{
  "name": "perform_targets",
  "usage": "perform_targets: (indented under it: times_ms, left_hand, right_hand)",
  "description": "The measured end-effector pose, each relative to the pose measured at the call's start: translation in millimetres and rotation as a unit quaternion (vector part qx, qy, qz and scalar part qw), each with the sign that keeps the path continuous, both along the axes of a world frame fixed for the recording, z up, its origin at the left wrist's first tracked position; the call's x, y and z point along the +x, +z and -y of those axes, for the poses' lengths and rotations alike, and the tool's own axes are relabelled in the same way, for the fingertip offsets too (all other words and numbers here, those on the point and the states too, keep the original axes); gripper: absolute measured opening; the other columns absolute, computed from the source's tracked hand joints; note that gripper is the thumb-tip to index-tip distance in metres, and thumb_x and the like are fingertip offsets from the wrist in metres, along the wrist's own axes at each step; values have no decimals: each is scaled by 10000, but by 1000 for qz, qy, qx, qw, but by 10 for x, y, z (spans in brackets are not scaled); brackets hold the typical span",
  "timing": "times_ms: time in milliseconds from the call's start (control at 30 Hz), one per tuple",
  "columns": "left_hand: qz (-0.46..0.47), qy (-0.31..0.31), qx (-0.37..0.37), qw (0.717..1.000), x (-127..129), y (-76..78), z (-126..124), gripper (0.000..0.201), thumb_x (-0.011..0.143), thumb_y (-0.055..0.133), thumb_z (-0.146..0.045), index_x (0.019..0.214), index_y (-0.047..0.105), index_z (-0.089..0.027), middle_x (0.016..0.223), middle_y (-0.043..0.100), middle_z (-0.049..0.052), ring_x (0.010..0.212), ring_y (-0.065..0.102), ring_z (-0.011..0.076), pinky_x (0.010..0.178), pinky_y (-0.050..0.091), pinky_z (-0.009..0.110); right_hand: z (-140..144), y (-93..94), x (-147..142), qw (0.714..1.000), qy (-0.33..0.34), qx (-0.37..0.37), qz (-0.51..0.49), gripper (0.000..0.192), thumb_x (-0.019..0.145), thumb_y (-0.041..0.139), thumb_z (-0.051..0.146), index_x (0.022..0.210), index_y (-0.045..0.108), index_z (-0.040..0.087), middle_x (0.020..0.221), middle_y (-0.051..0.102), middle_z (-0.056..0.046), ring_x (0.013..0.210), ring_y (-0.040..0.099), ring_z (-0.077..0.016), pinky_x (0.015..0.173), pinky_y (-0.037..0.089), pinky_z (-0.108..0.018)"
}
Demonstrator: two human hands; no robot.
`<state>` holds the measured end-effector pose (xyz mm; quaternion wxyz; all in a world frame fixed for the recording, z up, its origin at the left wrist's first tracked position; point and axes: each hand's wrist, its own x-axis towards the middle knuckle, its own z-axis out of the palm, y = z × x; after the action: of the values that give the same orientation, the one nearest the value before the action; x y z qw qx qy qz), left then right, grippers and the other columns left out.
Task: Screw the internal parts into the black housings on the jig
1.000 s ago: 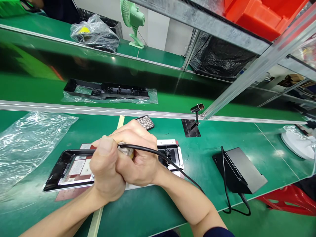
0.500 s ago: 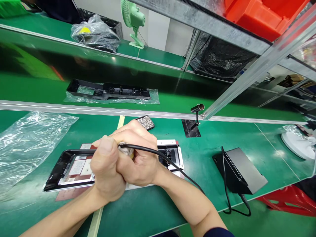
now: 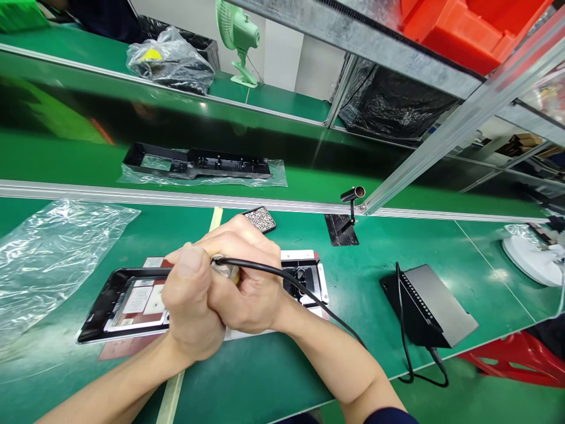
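Both hands clenched together over the black frame [image 3: 132, 300] on the green table [image 3: 353, 282]. Right hand [image 3: 247, 288] closed around a corded tool [image 3: 226, 270], its black cable [image 3: 304, 291] trailing right across the frame's end. Left hand [image 3: 192, 315] wrapped against the right, thumb on top. Frame lies directly beneath the hands; tool tip hidden. Screw tray [image 3: 260, 218] just behind the frame; clear bag [image 3: 53, 253] left of it.
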<state>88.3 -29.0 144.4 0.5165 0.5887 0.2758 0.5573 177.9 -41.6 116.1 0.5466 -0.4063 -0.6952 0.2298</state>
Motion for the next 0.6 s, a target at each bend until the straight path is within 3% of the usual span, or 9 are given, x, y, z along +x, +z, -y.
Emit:
perform_targets:
  times_ms: [200,600]
  left_hand:
    - [-2,-4,4,1000,1,6,-7,601,946,569,-705,578,781,-280,723,728,91,926,740,383,837,657,540]
    - [-12,5,-2,1000,3,-5,-1,631,923,574,-739,535,749,-274,734,718,92,930,727,379,838,661,535]
  right_hand:
    - [-6,-19,-2,999,-2,-19,31,157,1020,743,357,1142,806,281,1193,835,2,1167,761,-166,1067,647,-251]
    - [1,-7,-13,999,-1,-25,26,153,1044,699,350,1140,796,279,1192,834,10,1185,755,-152,1059,641,-229]
